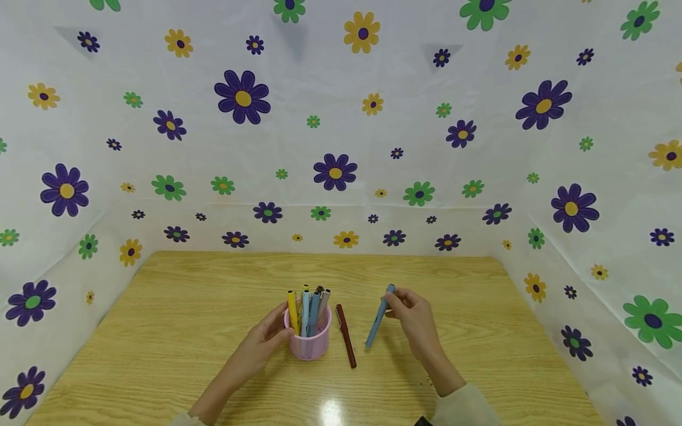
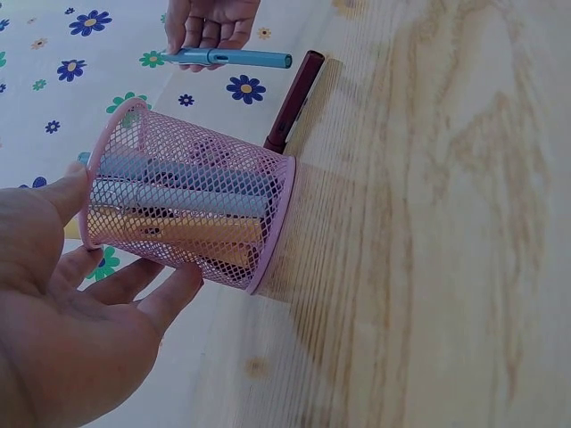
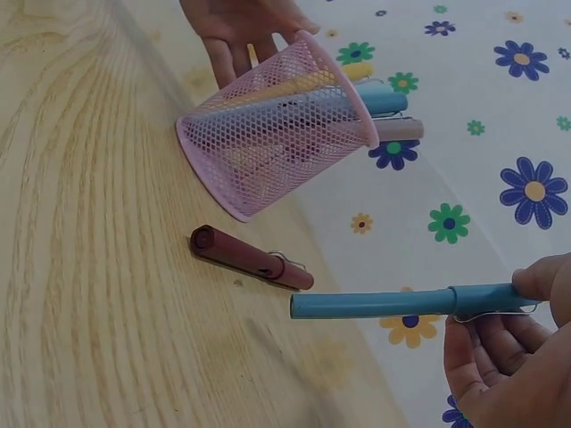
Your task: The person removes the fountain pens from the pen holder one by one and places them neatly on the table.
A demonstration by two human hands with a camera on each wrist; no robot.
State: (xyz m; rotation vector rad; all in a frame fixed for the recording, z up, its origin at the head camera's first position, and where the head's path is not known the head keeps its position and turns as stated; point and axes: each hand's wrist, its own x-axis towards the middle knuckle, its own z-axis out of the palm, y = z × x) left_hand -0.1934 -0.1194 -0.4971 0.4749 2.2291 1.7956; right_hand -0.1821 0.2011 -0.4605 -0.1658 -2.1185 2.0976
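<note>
A pink mesh pen cup (image 1: 309,349) stands upright on the table, holding several pens, among them a yellow pen (image 1: 293,313) and blue ones. My left hand (image 1: 266,334) grips its left side, thumb at the rim and fingers along the mesh in the left wrist view. Between thumb and fingers, my right hand (image 1: 415,319) pinches a blue pen (image 3: 384,304) near its clip end; the pen slants, its other end pointing down toward the table. A dark red pen (image 1: 346,337) lies on the wood between the cup and my right hand.
The wooden table (image 1: 160,331) has a light grain and a bright reflection near the front. White cloth (image 1: 298,154) printed with flowers walls in its back and both sides. Small dark specks (image 1: 428,381) show beside my right forearm.
</note>
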